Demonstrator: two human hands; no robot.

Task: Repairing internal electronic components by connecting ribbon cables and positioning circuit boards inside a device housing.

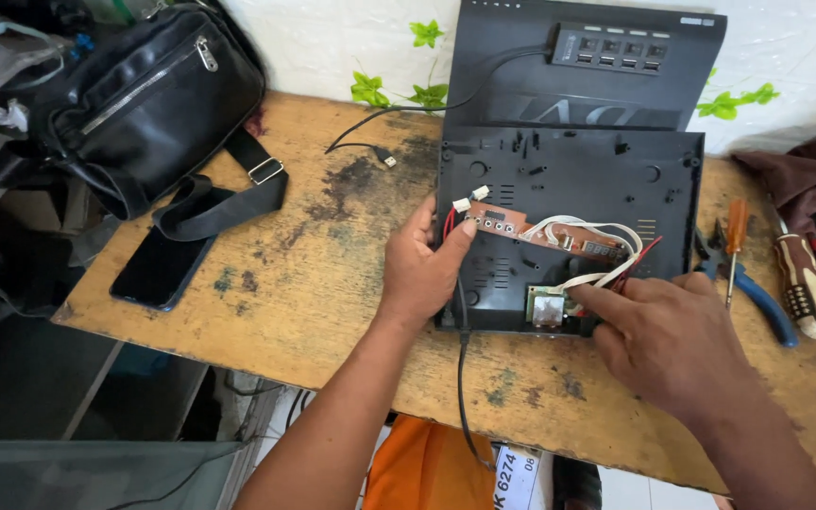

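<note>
An opened black plastic device case (569, 179) lies on the worn wooden table (295, 283). Inside it sits a narrow brown circuit board (540, 231) with white and red wires (606, 231) running off it. My left hand (422, 264) grips the case's left edge, and its thumb presses on the left end of the brown board. My right hand (668, 335) rests at the case's near right edge, with its index finger pointing at a small green board (547, 305) that carries a metal connector. A black cable (463, 378) leaves the case toward me.
A black lid with a multi-port hub (616, 45) leans behind the case. Left: a black shoulder bag (144, 104), a dark phone (161, 269), a loose cable plug (384, 156). Right: blue-handled pliers (757, 302), an orange screwdriver (736, 231), a striped-handle screwdriver (809, 288), dark cloth (805, 179).
</note>
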